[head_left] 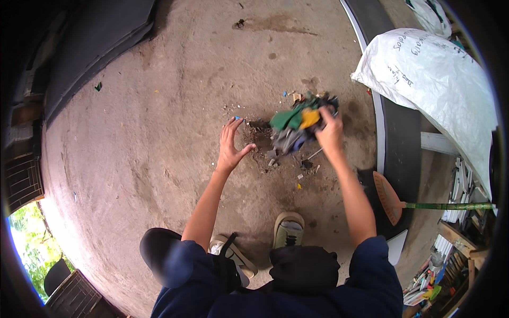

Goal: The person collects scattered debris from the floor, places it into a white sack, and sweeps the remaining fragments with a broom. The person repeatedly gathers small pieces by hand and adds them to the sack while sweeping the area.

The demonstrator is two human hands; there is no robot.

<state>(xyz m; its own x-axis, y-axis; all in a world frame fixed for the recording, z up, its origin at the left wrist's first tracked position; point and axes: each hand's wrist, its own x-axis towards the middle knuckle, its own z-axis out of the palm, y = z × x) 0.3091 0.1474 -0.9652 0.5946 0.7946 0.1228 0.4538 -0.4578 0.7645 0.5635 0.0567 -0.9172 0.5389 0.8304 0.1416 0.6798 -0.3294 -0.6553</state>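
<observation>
My right hand grips the right side of a bunch of mixed scraps, with green, yellow, grey, black and bluish pieces. The bunch is blurred, and whether the pieces are cloth or plastic I cannot tell. Facing it from the other side, my left hand is open, its fingers curved and thumb apart, with nothing in it. Between and below the hands lies a patch of loose dirt and small debris on the concrete floor. A small blue bit shows by the left fingertips.
A large white sack leans at the upper right over a dark strip with a pale edge. Below it lies an orange fan-shaped rake or scoop with a green handle. Wooden pieces and clutter fill the lower right. A dark panel stands upper left.
</observation>
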